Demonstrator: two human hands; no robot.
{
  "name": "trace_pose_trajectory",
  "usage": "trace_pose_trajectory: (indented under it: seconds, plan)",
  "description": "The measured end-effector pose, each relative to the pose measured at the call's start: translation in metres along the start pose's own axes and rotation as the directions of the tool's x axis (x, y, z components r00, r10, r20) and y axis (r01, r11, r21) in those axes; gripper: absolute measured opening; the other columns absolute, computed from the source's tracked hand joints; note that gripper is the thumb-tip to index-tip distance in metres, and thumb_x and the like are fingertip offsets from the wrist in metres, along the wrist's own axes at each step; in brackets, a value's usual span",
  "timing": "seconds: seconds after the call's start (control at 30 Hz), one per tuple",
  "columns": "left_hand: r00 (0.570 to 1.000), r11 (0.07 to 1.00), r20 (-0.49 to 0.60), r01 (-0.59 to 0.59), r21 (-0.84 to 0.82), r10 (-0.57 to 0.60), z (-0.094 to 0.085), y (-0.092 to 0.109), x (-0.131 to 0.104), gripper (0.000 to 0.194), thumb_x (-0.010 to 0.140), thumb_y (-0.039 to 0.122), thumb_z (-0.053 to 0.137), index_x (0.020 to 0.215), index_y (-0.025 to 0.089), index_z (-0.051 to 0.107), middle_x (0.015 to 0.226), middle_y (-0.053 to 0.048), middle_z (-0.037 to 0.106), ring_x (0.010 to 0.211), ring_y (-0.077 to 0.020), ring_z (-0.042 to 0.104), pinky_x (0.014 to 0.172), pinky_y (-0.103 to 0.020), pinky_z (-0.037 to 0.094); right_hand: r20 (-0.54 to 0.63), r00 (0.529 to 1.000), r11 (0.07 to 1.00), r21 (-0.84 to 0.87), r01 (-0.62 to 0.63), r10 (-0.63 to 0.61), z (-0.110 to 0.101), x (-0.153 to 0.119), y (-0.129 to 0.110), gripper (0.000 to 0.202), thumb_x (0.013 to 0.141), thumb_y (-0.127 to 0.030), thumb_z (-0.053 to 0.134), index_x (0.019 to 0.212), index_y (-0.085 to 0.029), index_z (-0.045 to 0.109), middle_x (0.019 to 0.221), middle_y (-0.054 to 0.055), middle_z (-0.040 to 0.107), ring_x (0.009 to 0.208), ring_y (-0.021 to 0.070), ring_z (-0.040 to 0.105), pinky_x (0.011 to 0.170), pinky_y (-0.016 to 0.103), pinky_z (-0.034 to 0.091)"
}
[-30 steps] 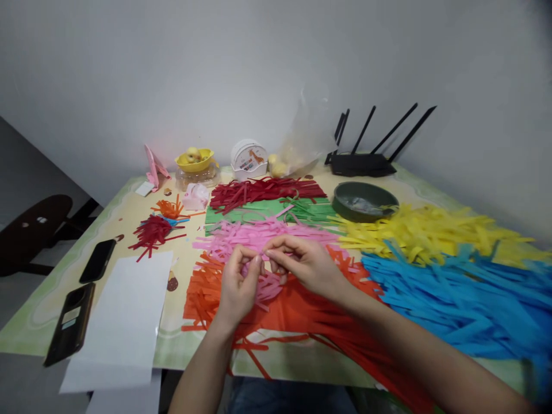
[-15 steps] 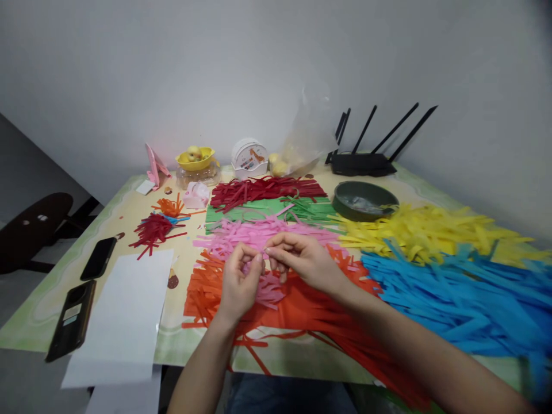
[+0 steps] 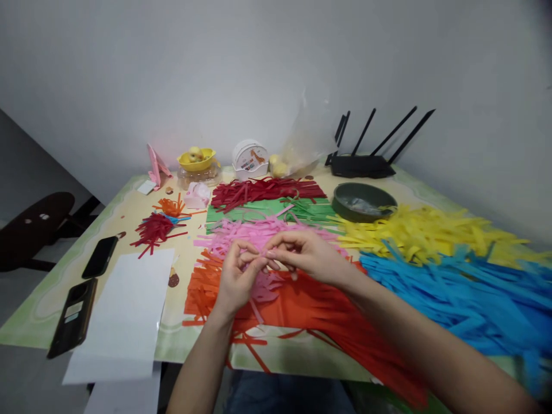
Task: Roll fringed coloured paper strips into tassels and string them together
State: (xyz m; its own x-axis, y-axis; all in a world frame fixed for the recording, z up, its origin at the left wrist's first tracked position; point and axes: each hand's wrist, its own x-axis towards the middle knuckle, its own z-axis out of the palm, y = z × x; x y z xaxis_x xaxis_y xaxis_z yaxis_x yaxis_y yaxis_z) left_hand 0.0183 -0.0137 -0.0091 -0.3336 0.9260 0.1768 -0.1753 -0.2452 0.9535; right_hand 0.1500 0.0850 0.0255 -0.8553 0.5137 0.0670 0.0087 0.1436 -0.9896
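Observation:
My left hand (image 3: 239,280) and my right hand (image 3: 308,257) meet fingertip to fingertip over the middle of the table. Both are closed in a pinch on a pink fringed strip (image 3: 264,287), whose loose ends hang below the fingers; the exact spot they grip is hidden. Beneath lies an orange-red fringed sheet (image 3: 297,305), reaching over the front table edge. Just beyond the hands is a heap of pink fringe (image 3: 241,231), then green fringed sheets (image 3: 224,214) and dark red ones (image 3: 267,192).
Yellow fringe (image 3: 435,231) and blue fringe (image 3: 452,305) spread to the right, below a dark green bowl (image 3: 364,215) and a router (image 3: 362,165). At left are dark red (image 3: 154,229) and orange tufts (image 3: 171,204), two phones (image 3: 100,257) and white paper (image 3: 125,310).
My fingertips have drawn closer together, with the left fingers reaching toward the right. The pink strip's hanging ends have shifted slightly left. Everything on the table lies as before.

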Motion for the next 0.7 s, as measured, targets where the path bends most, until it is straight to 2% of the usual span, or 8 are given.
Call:
trace_pose_trajectory:
  seconds: [0.13,0.23,0.3,0.47,0.57,0.7]
  plan:
    - [0.999,1.0,0.025,-0.02,0.017,0.02,0.001,0.001,-0.001,0.026,0.08,0.035,0.068,0.084,0.019,0.049,0.064,-0.002,0.07,0.061,-0.0136,0.062,0.064,-0.024,0.044,-0.014,0.998,0.978,-0.198,0.059,-0.063,-0.005,-0.004,-0.014,0.03,0.082,-0.043,0.062,0.079,-0.014,0.067,0.051,-0.003,0.059,0.042,0.0073,0.049,0.043,0.018,0.04]
    - [0.999,0.998,0.022,-0.048,0.041,0.047,0.004,0.004,-0.002,0.023,0.081,0.034,0.067,0.082,0.018,0.051,0.063,-0.001,0.068,0.059,-0.0128,0.062,0.063,-0.024,0.044,0.025,0.995,0.965,-0.241,0.102,-0.099,-0.006,-0.007,-0.021,0.031,0.085,-0.043,0.058,0.08,-0.014,0.069,0.055,-0.001,0.062,0.043,0.0084,0.052,0.044,0.018,0.042]
    - [0.998,0.996,0.018,-0.064,0.069,0.063,0.004,0.006,-0.003,0.021,0.081,0.033,0.067,0.08,0.018,0.051,0.063,-0.001,0.067,0.059,-0.0127,0.061,0.062,-0.024,0.045,0.0,0.988,0.941,-0.306,0.145,-0.153,-0.004,-0.01,-0.023,0.029,0.086,-0.04,0.057,0.078,-0.015,0.07,0.056,-0.001,0.063,0.043,0.0083,0.051,0.044,0.018,0.041]
    - [0.985,0.979,-0.085,-0.135,0.149,0.149,0.007,0.014,-0.006,0.019,0.076,0.03,0.072,0.075,0.016,0.059,0.072,-0.002,0.066,0.068,-0.0132,0.063,0.069,-0.024,0.047,-0.09,0.927,0.765,-0.597,0.243,-0.365,0.005,-0.017,-0.027,0.019,0.087,-0.024,0.057,0.079,-0.015,0.071,0.064,0.001,0.069,0.052,0.009,0.057,0.051,0.018,0.04]
    - [0.986,0.986,-0.091,-0.132,0.099,0.141,0.008,0.019,-0.01,0.021,0.073,0.03,0.074,0.072,0.016,0.058,0.071,-0.003,0.068,0.07,-0.0149,0.066,0.072,-0.026,0.05,-0.084,0.898,0.694,-0.667,0.271,-0.431,0.009,-0.022,-0.031,0.018,0.087,-0.02,0.056,0.079,-0.015,0.071,0.07,0.002,0.071,0.057,0.0097,0.06,0.056,0.018,0.041]
    - [0.984,0.99,-0.118,-0.13,0.045,0.135,0.006,0.022,-0.018,0.024,0.072,0.029,0.076,0.069,0.017,0.055,0.072,-0.002,0.07,0.073,-0.0169,0.071,0.073,-0.027,0.053,-0.118,0.89,0.701,-0.665,0.258,-0.44,0.012,-0.028,-0.039,0.02,0.088,-0.025,0.057,0.078,-0.014,0.07,0.057,-0.001,0.063,0.047,0.0076,0.05,0.05,0.018,0.036]
